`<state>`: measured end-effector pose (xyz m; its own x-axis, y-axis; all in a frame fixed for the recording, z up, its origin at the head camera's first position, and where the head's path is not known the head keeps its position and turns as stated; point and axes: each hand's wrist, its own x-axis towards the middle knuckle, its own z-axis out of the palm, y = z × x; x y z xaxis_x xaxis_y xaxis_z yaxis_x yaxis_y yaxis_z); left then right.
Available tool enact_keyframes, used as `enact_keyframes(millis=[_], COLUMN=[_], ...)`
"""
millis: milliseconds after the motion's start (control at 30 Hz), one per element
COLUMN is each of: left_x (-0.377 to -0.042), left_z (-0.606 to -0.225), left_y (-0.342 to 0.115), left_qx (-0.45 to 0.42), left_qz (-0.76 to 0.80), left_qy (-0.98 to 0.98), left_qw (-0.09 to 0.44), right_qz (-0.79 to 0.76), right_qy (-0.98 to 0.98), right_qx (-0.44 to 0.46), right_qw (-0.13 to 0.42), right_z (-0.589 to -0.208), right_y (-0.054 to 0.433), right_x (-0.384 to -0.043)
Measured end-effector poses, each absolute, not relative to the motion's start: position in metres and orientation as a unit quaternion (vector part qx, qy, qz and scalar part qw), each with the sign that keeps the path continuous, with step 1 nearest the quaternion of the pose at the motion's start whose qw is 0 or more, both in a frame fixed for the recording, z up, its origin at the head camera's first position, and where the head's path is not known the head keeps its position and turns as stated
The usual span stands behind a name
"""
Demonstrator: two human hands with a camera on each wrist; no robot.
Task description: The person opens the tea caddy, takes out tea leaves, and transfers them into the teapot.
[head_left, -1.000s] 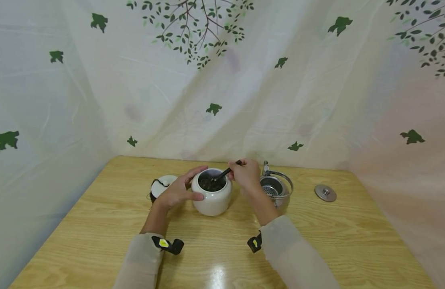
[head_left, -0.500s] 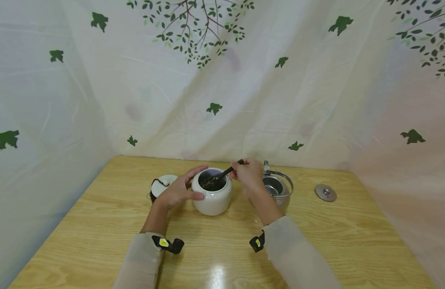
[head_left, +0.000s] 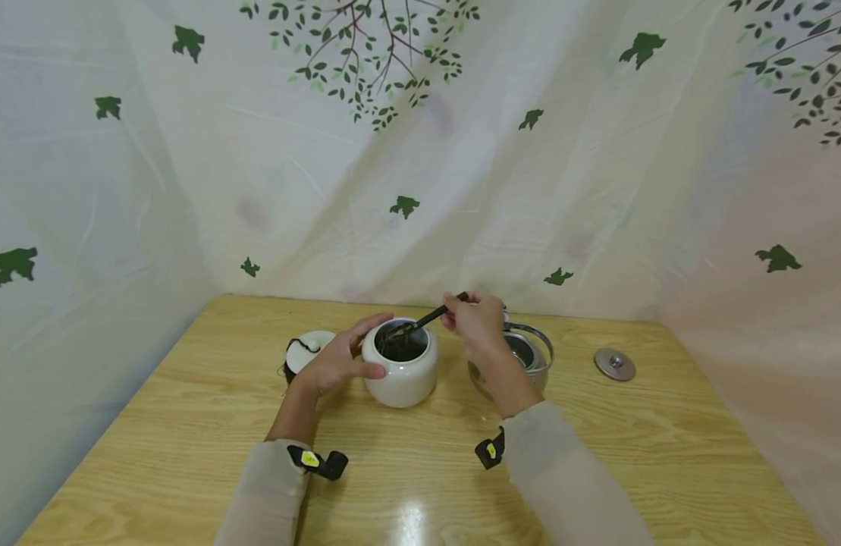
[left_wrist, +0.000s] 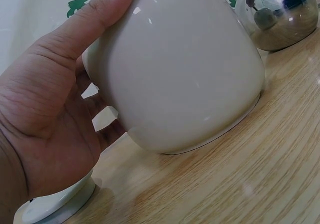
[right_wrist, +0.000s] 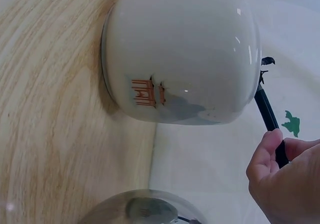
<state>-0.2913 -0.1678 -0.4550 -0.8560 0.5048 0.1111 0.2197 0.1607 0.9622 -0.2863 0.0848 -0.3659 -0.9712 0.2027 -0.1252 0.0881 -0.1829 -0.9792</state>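
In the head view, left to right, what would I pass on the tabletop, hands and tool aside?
White lid → white jar → metal teapot → round metal lid.

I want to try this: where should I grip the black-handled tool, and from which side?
Probably by the upper end of its black handle, from the right: the tool slants up that way from the mouth of the white jar, and the right hand pinches it there.
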Motion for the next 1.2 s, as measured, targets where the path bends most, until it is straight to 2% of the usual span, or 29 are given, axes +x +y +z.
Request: enact_keyframes(millis=[767, 1200], left_x=[-0.290, -0.289], left_z=[-0.456, -0.456], left_y=[-0.167, -0.167], left_qx=[0.239, 0.242], left_qz=[0.606, 0.604], left_qy=[0.750, 0.750], left_qw=[0.116, 0.114], right_qz=[0.780, 0.772], right_qy=[-0.618, -0.626], right_qx=[-0.098, -0.101], right_qw=[0.020, 0.042], right_z=[-0.331, -0.310], right_y=[0.098, 0.124], right_x=[-0.287, -0.282])
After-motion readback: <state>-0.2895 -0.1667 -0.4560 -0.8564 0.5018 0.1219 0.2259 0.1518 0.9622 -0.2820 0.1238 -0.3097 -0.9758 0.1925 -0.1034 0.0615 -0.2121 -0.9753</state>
